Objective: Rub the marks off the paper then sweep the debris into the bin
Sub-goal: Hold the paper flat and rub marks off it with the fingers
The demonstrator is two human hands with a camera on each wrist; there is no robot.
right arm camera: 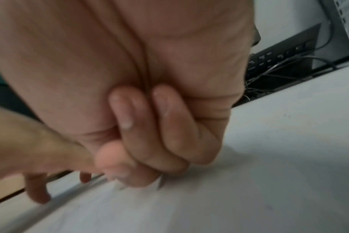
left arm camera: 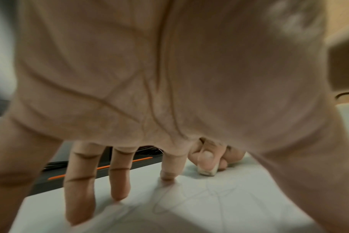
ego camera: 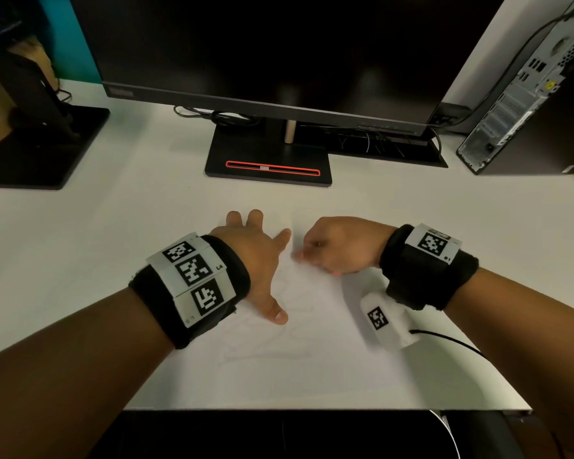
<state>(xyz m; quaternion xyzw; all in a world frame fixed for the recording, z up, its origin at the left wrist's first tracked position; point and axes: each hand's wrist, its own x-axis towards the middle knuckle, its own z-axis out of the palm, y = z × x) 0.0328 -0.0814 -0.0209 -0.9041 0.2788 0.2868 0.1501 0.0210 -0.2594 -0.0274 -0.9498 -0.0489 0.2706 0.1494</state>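
Paper (ego camera: pixel 299 329) bears faint pencil scrawls, illegible; right hand (ego camera: pixel 337 246) pinches eraser (left arm camera: pixel 207 171).

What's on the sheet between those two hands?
Only bare paper with faint pencil marks lies between the left hand and the right hand, seen from the head camera. The right hand pinches an eraser.

Black wristbands (ego camera: pixel 193 286) carry white square-coded tags; a white tagged camera block (ego camera: pixel 386 323) trails a black cable (ego camera: pixel 451 342).
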